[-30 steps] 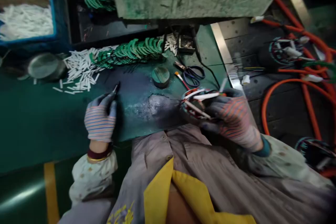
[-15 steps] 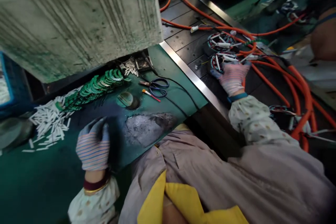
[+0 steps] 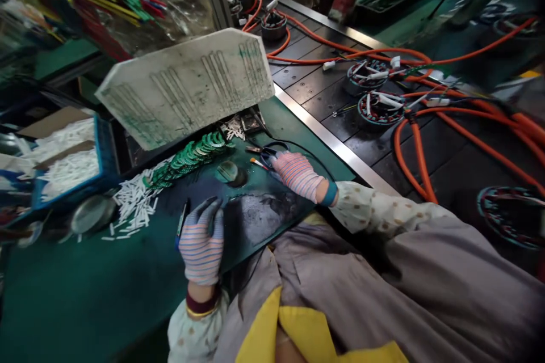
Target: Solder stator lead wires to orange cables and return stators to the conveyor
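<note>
My left hand [image 3: 202, 247], in a striped glove with dark fingertips, rests on the green table [image 3: 106, 289] with its fingers stretched forward and nothing in them. A marker pen [image 3: 182, 224] lies just beside it. My right hand [image 3: 296, 173], in a like glove, is over the blue loop handles of the scissors [image 3: 254, 150], its fingers curled on them and hiding most of the loops. A small brush [image 3: 258, 163] lies close to its fingertips. Between my hands stands a small round tin [image 3: 227, 171], near a worn grey patch on the tabletop.
Green curved boards [image 3: 191, 159] lie in a row by a pile of white sleeves [image 3: 136, 201]. A white panel [image 3: 191, 91] stands behind; a blue bin [image 3: 100, 147] is at left. Wired stator rings [image 3: 380, 108] and orange cables [image 3: 419, 153] lie on the dark conveyor [image 3: 306, 88].
My right hand has left the stator ring on the conveyor and come back to the scissors on the table. My left hand stays on the table. The view has shifted, showing more at left.
</note>
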A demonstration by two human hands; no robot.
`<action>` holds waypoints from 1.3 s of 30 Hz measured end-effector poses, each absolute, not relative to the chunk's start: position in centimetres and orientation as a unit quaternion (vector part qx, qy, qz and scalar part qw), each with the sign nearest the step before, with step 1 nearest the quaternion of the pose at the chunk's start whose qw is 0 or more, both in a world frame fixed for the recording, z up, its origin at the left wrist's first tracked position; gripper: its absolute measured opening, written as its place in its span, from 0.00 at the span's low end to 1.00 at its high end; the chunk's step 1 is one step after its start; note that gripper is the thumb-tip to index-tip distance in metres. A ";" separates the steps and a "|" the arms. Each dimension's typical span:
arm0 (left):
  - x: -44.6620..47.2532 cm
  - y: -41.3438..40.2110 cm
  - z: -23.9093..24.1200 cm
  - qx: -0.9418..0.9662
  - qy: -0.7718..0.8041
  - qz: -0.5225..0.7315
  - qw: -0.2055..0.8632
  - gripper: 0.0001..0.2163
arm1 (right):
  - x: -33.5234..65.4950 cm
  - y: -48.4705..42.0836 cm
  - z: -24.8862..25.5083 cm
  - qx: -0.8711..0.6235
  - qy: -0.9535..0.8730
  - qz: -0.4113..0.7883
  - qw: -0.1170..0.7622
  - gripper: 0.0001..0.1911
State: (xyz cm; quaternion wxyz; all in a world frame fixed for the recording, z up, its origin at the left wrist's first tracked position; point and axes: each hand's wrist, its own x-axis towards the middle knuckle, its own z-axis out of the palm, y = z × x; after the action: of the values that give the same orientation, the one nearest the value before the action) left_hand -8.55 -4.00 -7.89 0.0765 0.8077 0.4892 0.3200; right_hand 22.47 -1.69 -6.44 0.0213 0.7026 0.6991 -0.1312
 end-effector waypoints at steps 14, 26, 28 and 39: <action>-4.2 -5.3 -7.9 0.796 0.491 0.317 0.155 0.14 | 20.4 -3.6 -7.7 0.714 0.686 -0.139 0.016 0.25; -1.7 -5.3 -7.3 0.703 0.504 0.372 0.337 0.14 | 21.0 -8.0 -9.2 0.652 0.659 -0.082 -0.364 0.20; -1.7 -5.0 -6.9 0.674 0.499 0.384 0.386 0.18 | 20.3 -9.0 -9.3 0.613 0.666 -0.056 -0.422 0.18; -1.9 -4.5 -7.5 0.619 0.488 0.415 0.454 0.30 | 18.2 -8.7 -9.4 0.520 0.685 -0.114 -0.497 0.11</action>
State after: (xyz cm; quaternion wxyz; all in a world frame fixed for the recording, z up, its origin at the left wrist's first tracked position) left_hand -1.90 -4.55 -7.51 0.4535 0.6194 0.4881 0.4152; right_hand 18.25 -8.73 -9.37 -0.4971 0.5200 0.6852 -0.1138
